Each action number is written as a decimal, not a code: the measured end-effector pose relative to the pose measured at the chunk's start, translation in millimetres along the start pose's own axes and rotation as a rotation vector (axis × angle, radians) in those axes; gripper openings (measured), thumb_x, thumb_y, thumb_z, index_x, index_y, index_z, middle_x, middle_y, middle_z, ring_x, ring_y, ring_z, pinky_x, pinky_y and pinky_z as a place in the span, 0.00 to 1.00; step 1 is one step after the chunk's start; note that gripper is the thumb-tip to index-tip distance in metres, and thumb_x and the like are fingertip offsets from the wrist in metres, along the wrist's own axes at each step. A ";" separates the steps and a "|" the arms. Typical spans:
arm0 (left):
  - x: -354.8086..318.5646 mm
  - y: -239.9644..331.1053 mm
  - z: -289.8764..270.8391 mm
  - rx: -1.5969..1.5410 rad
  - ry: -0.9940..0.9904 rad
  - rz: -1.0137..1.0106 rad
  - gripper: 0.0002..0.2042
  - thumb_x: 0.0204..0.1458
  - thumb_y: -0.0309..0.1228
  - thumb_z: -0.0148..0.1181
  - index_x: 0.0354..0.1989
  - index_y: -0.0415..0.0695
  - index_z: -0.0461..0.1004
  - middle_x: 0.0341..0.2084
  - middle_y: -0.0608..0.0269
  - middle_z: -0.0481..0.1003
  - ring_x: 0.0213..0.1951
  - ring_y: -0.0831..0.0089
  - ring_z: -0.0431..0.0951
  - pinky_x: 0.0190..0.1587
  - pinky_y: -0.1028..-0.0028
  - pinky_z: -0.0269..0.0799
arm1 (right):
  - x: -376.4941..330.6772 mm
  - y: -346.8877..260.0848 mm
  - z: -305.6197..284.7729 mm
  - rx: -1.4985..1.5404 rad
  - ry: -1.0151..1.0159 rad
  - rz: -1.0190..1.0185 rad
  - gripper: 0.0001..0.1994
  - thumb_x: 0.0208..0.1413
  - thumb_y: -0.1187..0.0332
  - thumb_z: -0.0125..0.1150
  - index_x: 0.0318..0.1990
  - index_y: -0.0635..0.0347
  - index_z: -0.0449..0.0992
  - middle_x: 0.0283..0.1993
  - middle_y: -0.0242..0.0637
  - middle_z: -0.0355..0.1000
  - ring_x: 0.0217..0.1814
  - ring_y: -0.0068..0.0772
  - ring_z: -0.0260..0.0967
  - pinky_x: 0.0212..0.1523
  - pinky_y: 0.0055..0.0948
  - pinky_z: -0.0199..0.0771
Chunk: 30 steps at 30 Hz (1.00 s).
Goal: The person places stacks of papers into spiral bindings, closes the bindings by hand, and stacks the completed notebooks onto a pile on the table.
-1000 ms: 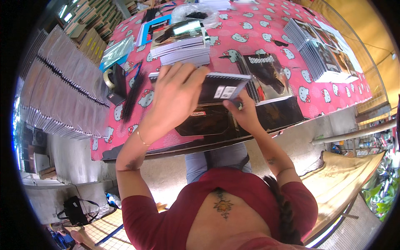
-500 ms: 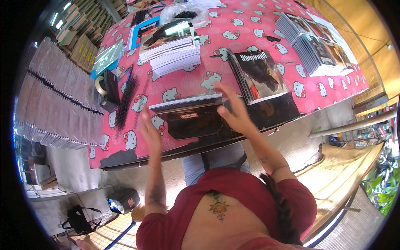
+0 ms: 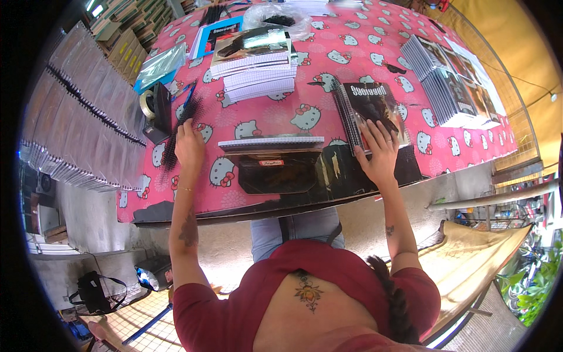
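My left hand point(image 3: 189, 149) is at the pile of long black spiral binding coils point(image 3: 176, 144) on the left of the table, its fingers drawn together on one of them. My right hand point(image 3: 380, 151) lies on the lower part of a dark-covered spiral notebook point(image 3: 368, 100), fingers spread flat over its cover. Between my hands, a block of punched notebook pages point(image 3: 272, 142) rests with its edge up against a black binding machine or jig point(image 3: 275, 173) near the table's front edge.
A tape dispenser point(image 3: 155, 111) stands left of the coils. Farther back are a stack of unbound notebooks point(image 3: 258, 73), blue sheets point(image 3: 211, 38) and a plastic bag of black pieces point(image 3: 278, 23). Notebook stacks point(image 3: 454, 88) fill the right; wrapped spiral notebooks point(image 3: 88, 117) rise at the left.
Both hands have left the page block in the middle. My left hand has moved left to the coils; my right has moved right onto the spiral notebook.
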<state>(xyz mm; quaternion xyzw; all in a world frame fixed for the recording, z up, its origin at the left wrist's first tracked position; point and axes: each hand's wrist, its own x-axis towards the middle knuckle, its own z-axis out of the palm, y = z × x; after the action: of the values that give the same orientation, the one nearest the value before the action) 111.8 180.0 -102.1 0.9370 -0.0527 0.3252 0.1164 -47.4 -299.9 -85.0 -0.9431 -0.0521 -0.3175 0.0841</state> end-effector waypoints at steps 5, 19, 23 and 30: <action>-6.0 19.3 -23.1 -0.147 -0.014 -0.040 0.14 0.59 0.27 0.56 0.53 0.40 0.76 0.35 0.49 0.76 0.37 0.51 0.78 0.40 0.56 0.75 | 1.8 1.6 3.0 -0.004 0.000 -0.006 0.28 0.56 0.54 0.66 0.65 0.47 0.74 0.69 0.32 0.69 0.74 0.40 0.60 0.74 0.50 0.44; -9.2 87.2 -117.8 -0.803 -0.078 -0.097 0.13 0.59 0.21 0.57 0.53 0.36 0.76 0.30 0.55 0.77 0.29 0.71 0.75 0.32 0.72 0.70 | 97.8 -234.2 -15.2 0.445 0.169 -0.375 0.16 0.57 0.62 0.66 0.51 0.55 0.80 0.52 0.43 0.76 0.54 0.47 0.75 0.51 0.47 0.72; -24.7 94.2 -130.9 -0.805 0.037 -0.008 0.07 0.59 0.25 0.64 0.43 0.37 0.82 0.28 0.59 0.79 0.28 0.74 0.76 0.28 0.74 0.69 | 110.8 -227.3 30.4 0.504 -0.069 -0.357 0.08 0.59 0.64 0.65 0.43 0.52 0.81 0.36 0.36 0.79 0.34 0.44 0.77 0.33 0.41 0.74; -41.0 92.7 -128.1 -0.722 -0.056 -0.070 0.07 0.55 0.25 0.67 0.42 0.39 0.83 0.29 0.58 0.81 0.29 0.69 0.78 0.31 0.72 0.73 | 112.8 -221.7 19.6 0.592 -0.053 -0.360 0.05 0.60 0.63 0.62 0.37 0.52 0.79 0.28 0.36 0.76 0.28 0.44 0.76 0.27 0.42 0.73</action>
<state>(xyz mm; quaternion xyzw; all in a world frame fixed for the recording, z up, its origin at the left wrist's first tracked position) -13.0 123.6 -13.0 0.8452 -0.1350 0.2557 0.4495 20.0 -73.7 -4.0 -0.8612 -0.3099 -0.2737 0.2955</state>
